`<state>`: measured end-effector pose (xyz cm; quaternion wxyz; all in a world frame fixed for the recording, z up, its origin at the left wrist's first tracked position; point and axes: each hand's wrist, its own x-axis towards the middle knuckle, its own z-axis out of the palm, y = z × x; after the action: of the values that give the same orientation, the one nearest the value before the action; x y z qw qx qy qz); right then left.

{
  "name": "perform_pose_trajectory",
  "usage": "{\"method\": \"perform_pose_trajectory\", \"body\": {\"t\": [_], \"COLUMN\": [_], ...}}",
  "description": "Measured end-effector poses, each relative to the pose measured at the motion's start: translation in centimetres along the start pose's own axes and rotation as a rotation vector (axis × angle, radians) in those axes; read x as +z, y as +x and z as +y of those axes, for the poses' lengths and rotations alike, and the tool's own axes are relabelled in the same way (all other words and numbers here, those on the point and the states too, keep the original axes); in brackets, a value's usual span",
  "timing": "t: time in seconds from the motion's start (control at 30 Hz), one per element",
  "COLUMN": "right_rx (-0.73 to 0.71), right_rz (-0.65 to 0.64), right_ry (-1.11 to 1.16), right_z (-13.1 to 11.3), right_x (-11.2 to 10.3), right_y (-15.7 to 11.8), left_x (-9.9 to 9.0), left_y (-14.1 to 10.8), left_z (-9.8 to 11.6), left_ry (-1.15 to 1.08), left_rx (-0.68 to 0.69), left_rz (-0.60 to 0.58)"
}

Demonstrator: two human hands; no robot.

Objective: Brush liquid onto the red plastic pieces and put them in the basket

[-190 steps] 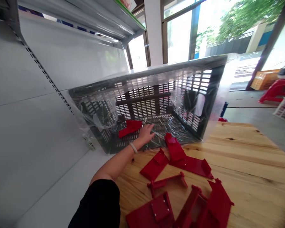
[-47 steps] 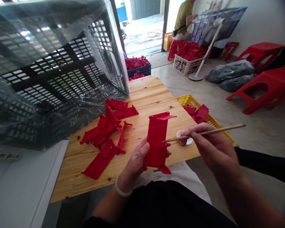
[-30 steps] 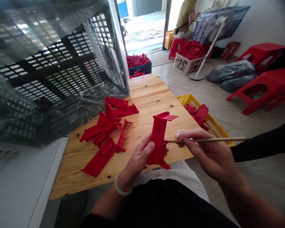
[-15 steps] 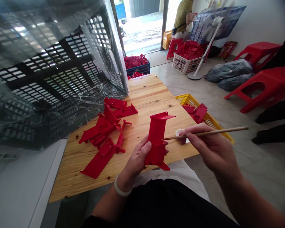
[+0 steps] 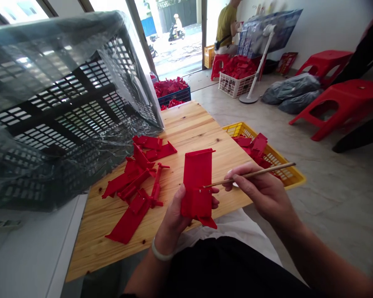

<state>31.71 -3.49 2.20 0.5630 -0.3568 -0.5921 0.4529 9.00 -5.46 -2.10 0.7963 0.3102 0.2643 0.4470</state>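
Note:
My left hand [image 5: 175, 209] grips a flat red plastic part [image 5: 199, 171] upright above the table's front edge, thumb on its left side and fingertips showing past its right side. Between the thumb and fingers of my right hand [image 5: 261, 186] is a thin wooden stick [image 5: 255, 174]. Its tip lies at the middle of the part, by two small pale dots. A small white object [image 5: 235, 185] is mostly hidden behind my right fingers. To the left, a pile of similar red parts [image 5: 136, 178] lies on the wooden table [image 5: 189, 124].
A plastic-covered dark crate [image 5: 71, 95] stands at the table's left. Beside the right edge is a yellow crate [image 5: 286, 178] of red parts. Further off are red stools [image 5: 345, 99], grey bags [image 5: 292, 91], a white crate [image 5: 233, 85], a fan stand [image 5: 261, 68] and a seated person [image 5: 225, 29].
The held red part has turned its broad face toward me and shifted slightly left. My right hand and the stick have moved left with it. A person on a scooter now shows outside.

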Motion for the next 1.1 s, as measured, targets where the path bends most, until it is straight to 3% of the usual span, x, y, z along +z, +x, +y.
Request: {"method": "perform_pose_trajectory", "body": {"t": [0.5, 0.77, 0.9, 0.97, 1.1], "right_rx": [-0.015, -0.020, 0.006, 0.042, 0.054], "right_rz": [0.036, 0.049, 0.242, 0.327, 0.370], "right_ry": [0.019, -0.013, -0.047, -0.017, 0.007], "right_z": [-0.5, 0.5, 2.0, 2.9, 4.3], "right_x": [0.6, 0.3, -0.8, -1.6, -2.9], "right_y": [0.9, 0.5, 0.0, -0.3, -1.1], "left_x": [0.4, -0.4, -2.0, -2.9, -3.5], "left_y": [0.2, 0.5, 4.6, 8.3, 16.1], "left_z": [0.7, 0.1, 0.3, 0.4, 0.5], "left_ry": [-0.062, -0.039, 0.032, 0.108, 0.264], "left_rx": [-0.029, -0.077, -0.068, -0.045, 0.005], "left_rz": [-0.022, -0.001, 0.181, 0.303, 0.403]}}
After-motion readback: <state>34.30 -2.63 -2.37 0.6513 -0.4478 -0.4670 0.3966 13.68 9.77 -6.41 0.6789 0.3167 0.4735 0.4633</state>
